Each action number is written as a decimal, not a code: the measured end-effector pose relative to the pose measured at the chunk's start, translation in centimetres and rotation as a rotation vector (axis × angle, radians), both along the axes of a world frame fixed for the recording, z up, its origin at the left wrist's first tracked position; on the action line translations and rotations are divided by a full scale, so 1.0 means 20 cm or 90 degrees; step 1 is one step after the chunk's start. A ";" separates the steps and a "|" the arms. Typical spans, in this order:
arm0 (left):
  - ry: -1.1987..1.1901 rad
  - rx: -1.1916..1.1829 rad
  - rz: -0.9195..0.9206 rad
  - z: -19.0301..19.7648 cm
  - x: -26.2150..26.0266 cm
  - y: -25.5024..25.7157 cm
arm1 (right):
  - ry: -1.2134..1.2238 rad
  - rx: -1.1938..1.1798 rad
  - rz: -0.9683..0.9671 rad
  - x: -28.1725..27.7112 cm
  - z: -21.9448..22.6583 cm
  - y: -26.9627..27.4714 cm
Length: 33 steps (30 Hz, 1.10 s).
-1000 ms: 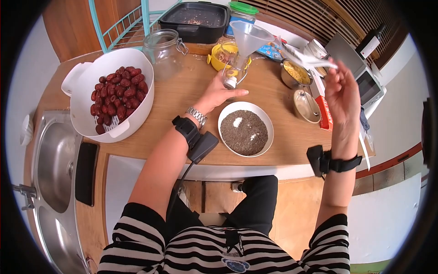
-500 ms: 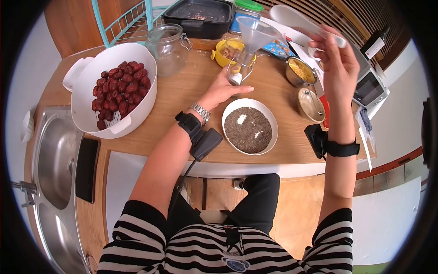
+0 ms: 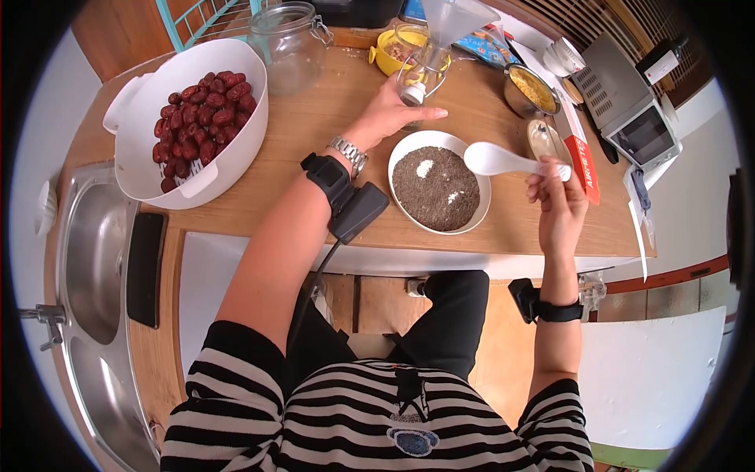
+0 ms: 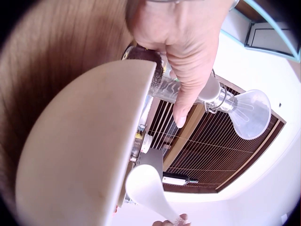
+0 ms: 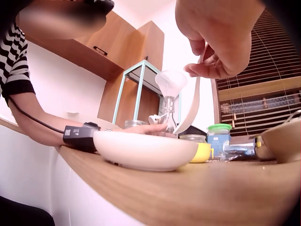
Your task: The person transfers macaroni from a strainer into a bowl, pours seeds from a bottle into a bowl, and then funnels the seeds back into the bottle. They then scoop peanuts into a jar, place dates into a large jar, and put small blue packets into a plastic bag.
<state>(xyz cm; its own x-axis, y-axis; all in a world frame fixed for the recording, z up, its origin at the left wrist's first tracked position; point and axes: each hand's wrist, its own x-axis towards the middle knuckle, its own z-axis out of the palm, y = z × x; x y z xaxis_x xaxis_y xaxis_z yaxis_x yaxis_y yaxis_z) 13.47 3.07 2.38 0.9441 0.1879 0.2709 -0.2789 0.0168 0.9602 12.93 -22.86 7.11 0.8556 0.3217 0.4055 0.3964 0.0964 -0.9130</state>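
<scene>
My left hand [image 3: 383, 118] grips a clear glass swing-top bottle [image 4: 168, 90], its thumb stretched along the side. Dark grains fill the bottle's lower part in the left wrist view. A clear plastic funnel [image 3: 458, 22] stands in the bottle's mouth, and the white stopper [image 3: 413, 94] hangs beside the neck. Nearer me is a white bowl [image 3: 394, 189] of small grey-brown seeds [image 3: 432, 197] with two white patches on top. Between thumb and fingers, my right hand [image 3: 561, 212] pinches the handle of a white spoon [image 3: 491, 159], whose bowl overlaps the seed bowl's right rim.
Red dates [image 3: 206, 118] fill a white colander [image 3: 141, 169] at left, near the sink [image 3: 94, 259]. Behind stand an open glass jar [image 3: 287, 55] and a yellow bowl [image 3: 383, 49]. At right are a metal bowl of yellow food [image 3: 533, 88], a beige dish [image 3: 546, 140] and a red box [image 3: 583, 169].
My right hand has brought the spoon down and toward me, from the far right to the seed bowl's right edge. My left hand still holds the bottle; the head view has tilted down.
</scene>
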 end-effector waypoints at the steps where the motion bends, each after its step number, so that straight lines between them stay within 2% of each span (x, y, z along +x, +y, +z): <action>1: 0.003 0.000 0.000 -0.01 0.00 0.00 | 0.006 -0.017 0.001 -0.01 -0.03 -0.01; 9: -0.020 0.009 -0.005 0.00 0.00 0.00 | 0.057 -0.030 0.014 -0.13 -0.15 0.04; 12: -0.017 -0.002 -0.013 0.00 0.00 0.00 | 0.231 0.051 0.060 -0.17 -0.18 0.09; 15: -0.014 0.001 -0.013 -0.01 0.00 0.00 | 0.316 0.082 0.056 -0.19 -0.18 0.12; 22: -0.019 0.026 -0.002 0.00 -0.01 0.00 | 0.378 0.181 0.046 -0.13 -0.15 0.09; 25: -0.027 0.035 0.007 0.00 0.00 0.00 | 0.359 0.197 0.041 -0.09 -0.07 0.08; 30: -0.032 0.002 -0.008 0.01 -0.01 -0.01 | 0.316 0.287 0.062 0.01 0.21 0.09; 33: -0.021 0.023 0.016 0.00 0.00 0.00 | 0.227 0.347 0.170 0.12 0.39 0.10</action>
